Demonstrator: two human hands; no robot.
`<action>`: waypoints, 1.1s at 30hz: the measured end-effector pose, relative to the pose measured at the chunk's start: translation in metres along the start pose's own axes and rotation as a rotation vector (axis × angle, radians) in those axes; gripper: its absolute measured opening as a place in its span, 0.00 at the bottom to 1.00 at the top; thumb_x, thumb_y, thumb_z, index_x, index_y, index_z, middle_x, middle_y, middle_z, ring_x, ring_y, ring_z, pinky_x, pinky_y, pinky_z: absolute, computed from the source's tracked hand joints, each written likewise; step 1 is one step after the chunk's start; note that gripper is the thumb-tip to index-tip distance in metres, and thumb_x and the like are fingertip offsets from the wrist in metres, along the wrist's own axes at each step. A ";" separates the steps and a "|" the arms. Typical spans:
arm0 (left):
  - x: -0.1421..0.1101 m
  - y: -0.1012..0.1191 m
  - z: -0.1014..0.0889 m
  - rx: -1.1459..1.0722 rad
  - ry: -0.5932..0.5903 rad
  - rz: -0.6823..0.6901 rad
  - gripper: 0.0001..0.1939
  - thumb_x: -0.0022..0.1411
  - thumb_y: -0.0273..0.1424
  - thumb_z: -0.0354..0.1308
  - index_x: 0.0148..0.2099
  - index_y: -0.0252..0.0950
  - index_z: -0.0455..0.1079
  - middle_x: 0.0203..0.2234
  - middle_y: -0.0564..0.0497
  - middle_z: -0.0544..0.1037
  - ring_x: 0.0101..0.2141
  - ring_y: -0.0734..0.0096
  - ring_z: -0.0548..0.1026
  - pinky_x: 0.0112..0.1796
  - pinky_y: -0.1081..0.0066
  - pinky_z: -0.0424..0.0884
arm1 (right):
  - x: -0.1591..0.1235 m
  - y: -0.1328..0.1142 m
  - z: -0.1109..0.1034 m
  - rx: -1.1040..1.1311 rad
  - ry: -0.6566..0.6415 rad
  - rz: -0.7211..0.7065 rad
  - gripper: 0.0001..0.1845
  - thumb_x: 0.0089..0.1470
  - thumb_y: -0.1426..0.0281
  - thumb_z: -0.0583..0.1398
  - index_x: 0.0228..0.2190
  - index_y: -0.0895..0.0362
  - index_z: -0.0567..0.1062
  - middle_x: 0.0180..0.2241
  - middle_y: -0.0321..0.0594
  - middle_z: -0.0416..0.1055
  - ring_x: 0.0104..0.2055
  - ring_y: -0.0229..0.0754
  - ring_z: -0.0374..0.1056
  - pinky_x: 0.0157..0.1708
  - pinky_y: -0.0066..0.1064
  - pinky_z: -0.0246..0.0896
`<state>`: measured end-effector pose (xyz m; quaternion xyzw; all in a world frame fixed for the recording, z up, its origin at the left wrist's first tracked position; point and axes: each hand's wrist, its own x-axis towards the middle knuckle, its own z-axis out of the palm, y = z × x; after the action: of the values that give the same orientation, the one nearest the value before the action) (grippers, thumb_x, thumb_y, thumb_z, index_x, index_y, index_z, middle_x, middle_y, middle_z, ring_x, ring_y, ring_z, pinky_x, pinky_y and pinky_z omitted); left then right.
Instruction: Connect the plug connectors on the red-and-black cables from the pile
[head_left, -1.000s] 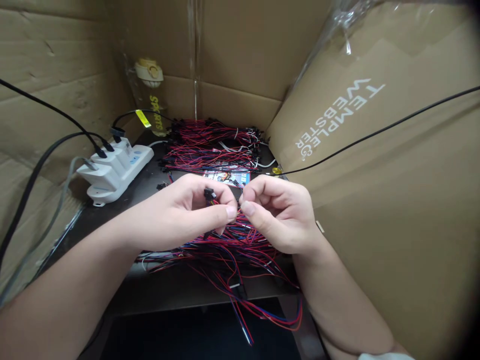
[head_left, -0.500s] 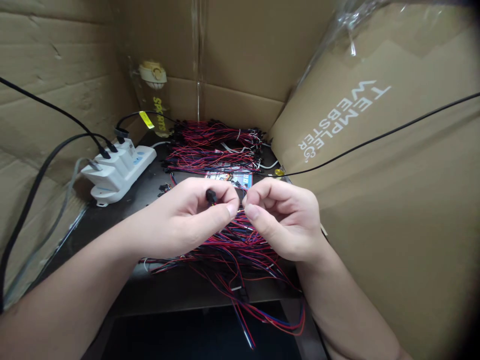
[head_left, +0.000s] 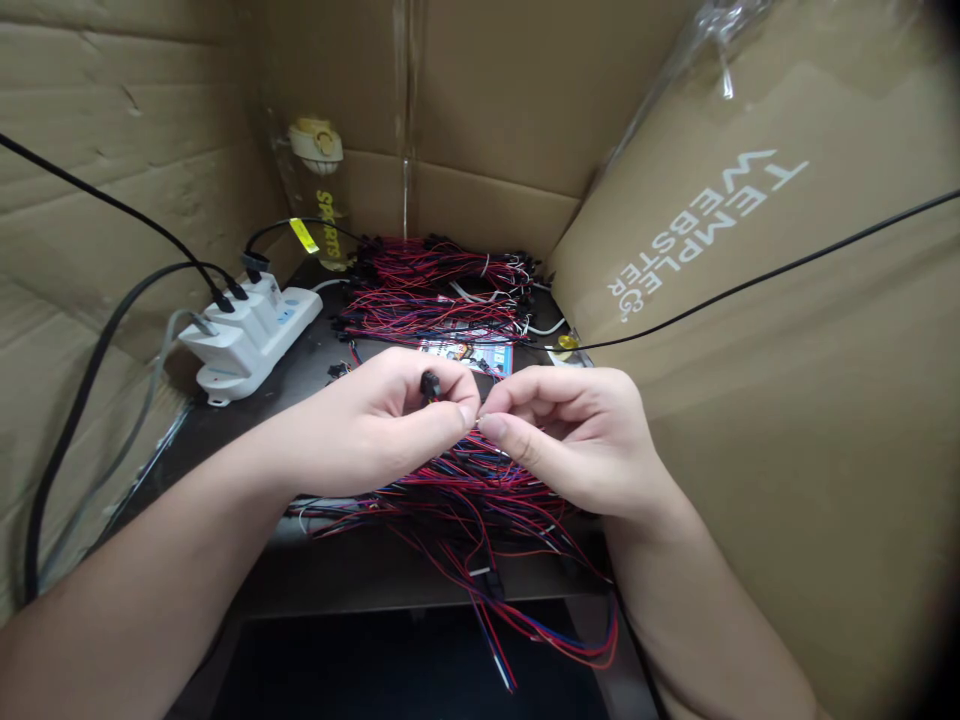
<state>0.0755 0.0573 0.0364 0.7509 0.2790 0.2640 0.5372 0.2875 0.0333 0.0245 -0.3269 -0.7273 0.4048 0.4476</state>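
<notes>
My left hand [head_left: 382,415] is closed in a pinch on a cable whose black connector [head_left: 430,385] shows inside the curled fingers. Most of that cable is hidden by the hand. Tip to tip with it, my right hand [head_left: 581,435] also pinches, thumb against forefinger. A tiny pale bit [head_left: 478,424] shows where the fingertips meet, too small to name. Below both hands lies a loose heap of red, blue and black wires [head_left: 480,495], some with pale ends hanging over the front edge.
Bundled wires [head_left: 439,315] lie at the back, near a printed card [head_left: 491,357]. On the left are a white power strip [head_left: 255,350] with plugs and a clear bottle [head_left: 319,200]. Cardboard walls [head_left: 750,400] enclose the table; a black cable [head_left: 720,295] crosses the right side.
My right hand's fingertips have come left, closing the small gap to my left fingertips. The whole view has shifted slightly; the left hand keeps its hold on the cable.
</notes>
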 end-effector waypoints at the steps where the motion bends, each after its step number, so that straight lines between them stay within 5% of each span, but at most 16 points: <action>1: 0.000 0.000 0.000 0.007 0.003 -0.002 0.14 0.69 0.30 0.53 0.29 0.37 0.61 0.19 0.59 0.58 0.21 0.80 0.54 0.22 0.74 0.50 | 0.000 0.001 0.000 0.005 -0.002 -0.004 0.05 0.53 0.74 0.72 0.31 0.60 0.81 0.21 0.33 0.70 0.21 0.30 0.59 0.20 0.24 0.51; 14: -0.001 0.002 -0.001 0.081 0.070 -0.005 0.12 0.65 0.29 0.55 0.28 0.36 0.63 0.19 0.59 0.59 0.21 0.81 0.55 0.22 0.76 0.51 | 0.000 0.002 -0.003 -0.046 -0.048 -0.018 0.06 0.62 0.73 0.63 0.37 0.62 0.81 0.23 0.36 0.69 0.23 0.32 0.59 0.21 0.26 0.52; 20: 0.001 0.001 -0.001 0.094 0.139 -0.019 0.12 0.66 0.31 0.56 0.28 0.36 0.65 0.20 0.59 0.60 0.22 0.81 0.56 0.23 0.76 0.53 | 0.000 0.006 -0.004 0.000 -0.067 0.043 0.10 0.64 0.69 0.64 0.46 0.59 0.75 0.19 0.25 0.54 0.21 0.29 0.46 0.20 0.25 0.42; 26: 0.003 -0.001 -0.004 0.058 0.189 0.002 0.10 0.61 0.28 0.54 0.28 0.36 0.72 0.21 0.55 0.72 0.26 0.76 0.68 0.28 0.75 0.64 | 0.004 0.005 -0.006 -0.039 -0.043 0.062 0.07 0.62 0.69 0.66 0.34 0.60 0.76 0.20 0.29 0.62 0.21 0.28 0.51 0.19 0.23 0.44; 33: 0.003 -0.003 -0.001 0.030 0.195 0.023 0.10 0.64 0.28 0.57 0.28 0.36 0.68 0.21 0.57 0.66 0.23 0.80 0.60 0.24 0.78 0.58 | 0.005 0.008 -0.008 -0.023 -0.035 0.044 0.07 0.60 0.69 0.67 0.34 0.60 0.77 0.19 0.29 0.62 0.20 0.28 0.52 0.19 0.24 0.45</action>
<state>0.0759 0.0610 0.0341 0.7327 0.3252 0.3380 0.4932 0.2943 0.0434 0.0216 -0.3410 -0.7323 0.4118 0.4219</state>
